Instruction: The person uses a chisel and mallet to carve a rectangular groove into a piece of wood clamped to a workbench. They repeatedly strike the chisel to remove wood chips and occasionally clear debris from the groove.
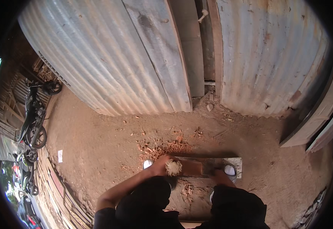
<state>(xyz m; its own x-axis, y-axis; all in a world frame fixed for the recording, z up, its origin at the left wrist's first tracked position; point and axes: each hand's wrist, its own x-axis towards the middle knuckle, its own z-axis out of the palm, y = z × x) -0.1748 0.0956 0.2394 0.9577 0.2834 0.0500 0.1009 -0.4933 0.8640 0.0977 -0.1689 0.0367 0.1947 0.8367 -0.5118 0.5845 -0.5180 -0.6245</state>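
Note:
My left hand (160,165) is closed beside a round, pale, frayed tuft (173,167), which looks like the splayed top of a tool handle seen from above. Whatever lies below the tuft is hidden. Under it a reddish-brown wood block (191,168) lies on a pale board (239,165) between my feet. At the block's right end my right hand (221,178) is curled and partly blurred, with a dark smeared shape (209,169) at its fingers. I cannot make out what that shape is.
Reddish wood chips (166,148) are scattered on the dirt ground beyond the board, with more chips (188,191) between my legs. Corrugated metal sheets (109,61) stand ahead. Leaning planks (311,128) are at the right, stacked boards (61,194) and a parked motorcycle (35,114) at the left.

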